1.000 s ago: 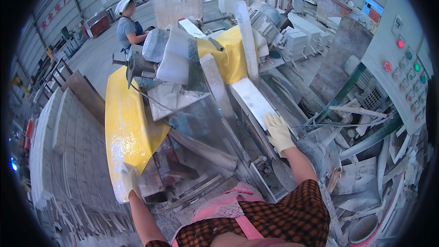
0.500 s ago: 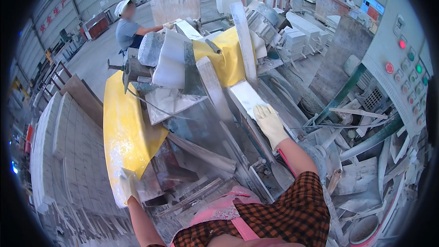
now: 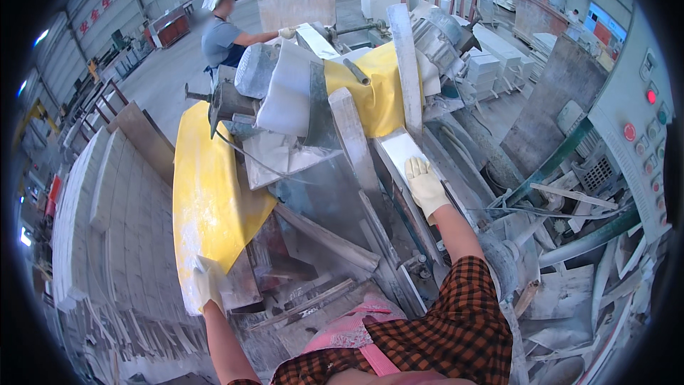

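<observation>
My right hand [image 3: 425, 184], in a cream glove, lies flat with fingers stretched forward on a white stone strip [image 3: 397, 144]. The strip sits on the narrow bed of a dusty machine, its far end reaching the lower edge of a yellow sheet [image 3: 376, 108] hung between two pale upright boards. My left hand [image 3: 206, 284], also gloved, rests low against a long yellow cover [image 3: 210, 199], fingers pointing up and somewhat blurred. Nothing shows in its grasp. Across the machine, a co-worker's gloved hand [image 3: 286, 33] touches another white strip [image 3: 313, 40].
Stacked pale slabs [image 3: 135, 192] stand at left. A control panel [image 3: 636, 135] with coloured buttons is at right, above stone offcuts [image 3: 563, 292] and a green beam [image 3: 552, 160]. A motor [image 3: 440, 39] sits behind the yellow sheet. Wooden pieces [image 3: 328, 239] lie between my arms.
The view has turned slightly left, so the scene sits farther right. My right hand has slid a little forward on the machine bed with the white strip. My left hand stays at the yellow cover.
</observation>
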### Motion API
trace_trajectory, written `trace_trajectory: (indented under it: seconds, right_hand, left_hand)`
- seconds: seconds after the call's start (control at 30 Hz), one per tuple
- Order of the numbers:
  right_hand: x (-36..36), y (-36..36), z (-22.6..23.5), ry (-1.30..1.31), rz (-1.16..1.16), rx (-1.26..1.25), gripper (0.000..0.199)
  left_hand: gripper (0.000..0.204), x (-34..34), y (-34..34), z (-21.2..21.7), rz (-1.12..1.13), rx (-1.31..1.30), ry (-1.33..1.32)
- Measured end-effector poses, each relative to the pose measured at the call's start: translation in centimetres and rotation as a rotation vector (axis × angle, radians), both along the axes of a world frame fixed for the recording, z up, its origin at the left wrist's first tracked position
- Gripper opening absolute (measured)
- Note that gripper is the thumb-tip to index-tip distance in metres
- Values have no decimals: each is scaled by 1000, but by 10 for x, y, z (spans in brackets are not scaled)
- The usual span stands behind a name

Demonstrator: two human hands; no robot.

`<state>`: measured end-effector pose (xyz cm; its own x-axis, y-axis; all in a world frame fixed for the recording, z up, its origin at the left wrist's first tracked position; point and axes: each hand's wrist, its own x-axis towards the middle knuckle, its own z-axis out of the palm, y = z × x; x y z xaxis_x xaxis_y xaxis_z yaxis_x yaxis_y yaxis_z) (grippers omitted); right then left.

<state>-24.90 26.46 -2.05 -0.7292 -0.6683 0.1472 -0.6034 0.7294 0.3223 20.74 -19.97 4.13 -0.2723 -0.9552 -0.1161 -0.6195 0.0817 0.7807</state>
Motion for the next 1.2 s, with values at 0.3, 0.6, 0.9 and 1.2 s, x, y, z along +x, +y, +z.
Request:
trace_trajectory:
  seconds: [0.3, 0.6, 0.9, 1.2]
  right_hand:
    - [56, -41, 105, -326, -193, -472, 38]
    - [278, -241, 98, -1414, 120, -1452, 40]
    - [400, -375, 48, -1340, 179, -1028, 60]
    - [396, -320, 70, -1897, 324, -1109, 59]
  left_hand:
    - [65, 1, -36, -23, -93, -81, -233]
    - [62, 23, -28, -6, -250, -108, -287]
    - [66, 35, 12, 47, -293, 54, -31]
    - [92, 8, 12, 17, -113, 136, 173]
